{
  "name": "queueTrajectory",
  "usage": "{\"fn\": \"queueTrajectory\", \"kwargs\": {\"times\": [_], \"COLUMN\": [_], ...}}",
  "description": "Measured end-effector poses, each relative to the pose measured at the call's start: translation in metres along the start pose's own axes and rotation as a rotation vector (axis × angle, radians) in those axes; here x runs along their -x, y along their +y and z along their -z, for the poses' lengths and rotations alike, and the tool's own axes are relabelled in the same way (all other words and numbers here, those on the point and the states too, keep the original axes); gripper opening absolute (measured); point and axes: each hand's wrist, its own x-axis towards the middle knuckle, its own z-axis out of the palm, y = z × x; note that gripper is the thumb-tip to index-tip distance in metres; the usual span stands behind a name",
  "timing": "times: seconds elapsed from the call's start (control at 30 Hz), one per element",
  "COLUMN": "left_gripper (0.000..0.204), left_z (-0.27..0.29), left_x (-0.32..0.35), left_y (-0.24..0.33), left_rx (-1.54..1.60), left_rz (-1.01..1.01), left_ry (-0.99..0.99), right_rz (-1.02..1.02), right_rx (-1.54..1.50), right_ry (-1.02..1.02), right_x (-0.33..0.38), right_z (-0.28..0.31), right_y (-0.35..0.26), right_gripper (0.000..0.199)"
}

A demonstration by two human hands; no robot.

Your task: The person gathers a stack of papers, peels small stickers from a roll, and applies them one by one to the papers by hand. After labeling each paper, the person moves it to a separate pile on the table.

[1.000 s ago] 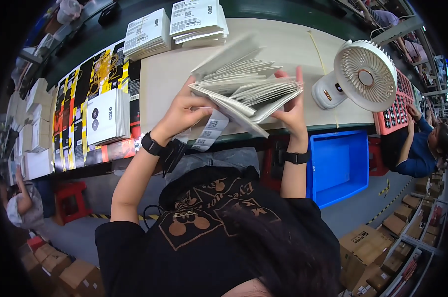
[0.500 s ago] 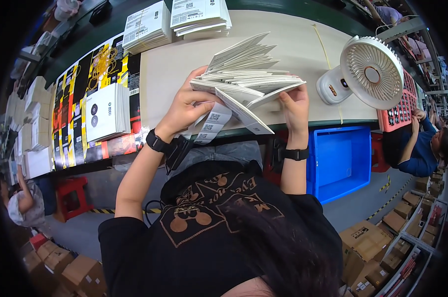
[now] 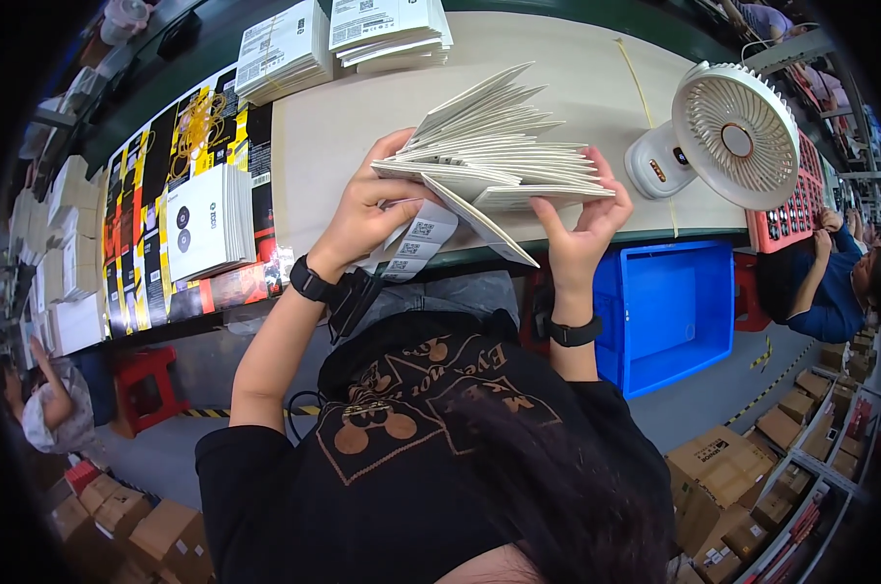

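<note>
A fanned stack of white booklets (image 3: 503, 161) is held over the table's near edge. My left hand (image 3: 374, 209) is closed on its left end, the thumb pressed at the near side. A strip of white labels (image 3: 423, 238) with square printed codes hangs beside that thumb. At the stack's right end, my right hand (image 3: 586, 209) holds the lower right corner, its thumb at the near side and its fingers by the right edges. One booklet cover slants down toward me from the stack. The fingertips behind the booklets are partly hidden.
A white fan (image 3: 737, 136) stands right on the table (image 3: 567, 49). Booklet piles (image 3: 285, 49) lie far left, another pile (image 3: 207, 219) nearer. Yellow rubber bands (image 3: 202, 127) lie beyond it. A blue bin (image 3: 669, 316) sits below the edge at right. Other people work on both sides.
My right hand has shifted slightly right and its fingers have spread. The booklets' right ends have fanned further apart. My left hand has stayed nearly still.
</note>
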Motion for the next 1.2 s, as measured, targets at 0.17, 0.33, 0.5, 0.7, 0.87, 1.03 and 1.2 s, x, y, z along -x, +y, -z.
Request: {"fn": "queueTrajectory", "kwargs": {"times": [0.17,0.33,0.5,0.7,0.87,1.03,1.2], "left_gripper": [0.022,0.023,0.024,0.022,0.019,0.017,0.015], "left_z": [-0.002,-0.009,-0.014,-0.017,-0.034,-0.033,-0.029], "left_x": [0.001,0.003,0.004,0.003,-0.002,-0.01,-0.01], "left_y": [-0.003,-0.001,0.0,-0.005,-0.014,-0.017,-0.014], "left_rx": [0.027,0.018,-0.12,-0.048,-0.063,-0.112,-0.156], "left_rz": [-0.018,-0.027,-0.053,0.017,-0.043,0.005,-0.009], "left_ry": [-0.009,0.018,0.104,0.242,0.386,0.419,0.413], "right_rz": [-0.135,-0.323,-0.138,-0.194,-0.077,-0.166,-0.203], "right_rx": [-0.147,-0.639,-0.523,-0.13,0.237,0.331,0.626], "right_ry": [0.012,-0.211,-0.606,-0.504,-0.212,0.033,-0.314], "right_x": [0.004,0.002,-0.003,0.006,0.024,0.033,0.032], "right_z": [-0.027,-0.029,-0.003,-0.026,-0.055,-0.056,-0.035], "right_y": [-0.017,-0.015,-0.011,-0.02,-0.004,-0.003,-0.005], "right_gripper": [0.094,0.118,0.136,0.134,0.126,0.09,0.053]}}
